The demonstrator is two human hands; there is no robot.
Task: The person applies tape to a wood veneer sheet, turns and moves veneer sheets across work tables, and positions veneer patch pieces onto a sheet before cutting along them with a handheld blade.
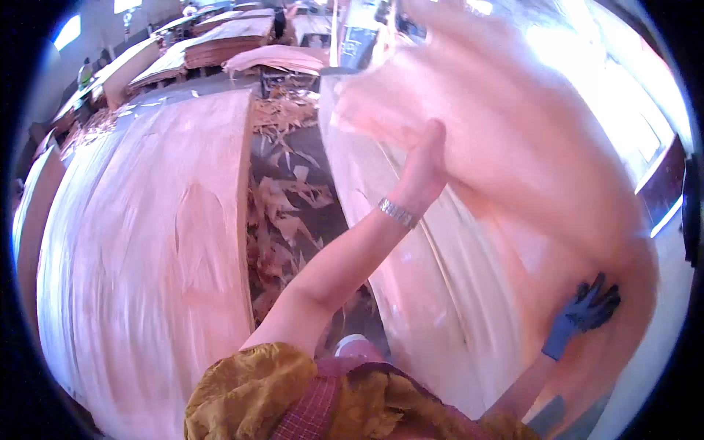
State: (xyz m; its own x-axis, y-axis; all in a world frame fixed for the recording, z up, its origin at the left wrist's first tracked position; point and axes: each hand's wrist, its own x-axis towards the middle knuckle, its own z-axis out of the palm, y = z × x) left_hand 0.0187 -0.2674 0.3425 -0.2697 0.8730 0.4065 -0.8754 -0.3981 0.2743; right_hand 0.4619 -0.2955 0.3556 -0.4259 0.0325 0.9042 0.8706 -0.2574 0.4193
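Observation:
A large thin wood veneer sheet (513, 139), blurred in part, is lifted and curved over a stack of pale sheets (433, 293) on the right. My left hand (427, 165), bare with a metal watch at the wrist, grips the sheet's near edge, thumb on top and the other fingers hidden beneath it. Over at the lower right, my right hand (585, 312) wears a blue glove with dark fingertips. Its fingers are spread flat against the same sheet.
A broad stack of veneer (154, 235) fills the left side. Torn scraps (282, 213) litter the floor between the stacks. Further stacks (227, 40) stand at the back. My shoe (358, 346) shows below.

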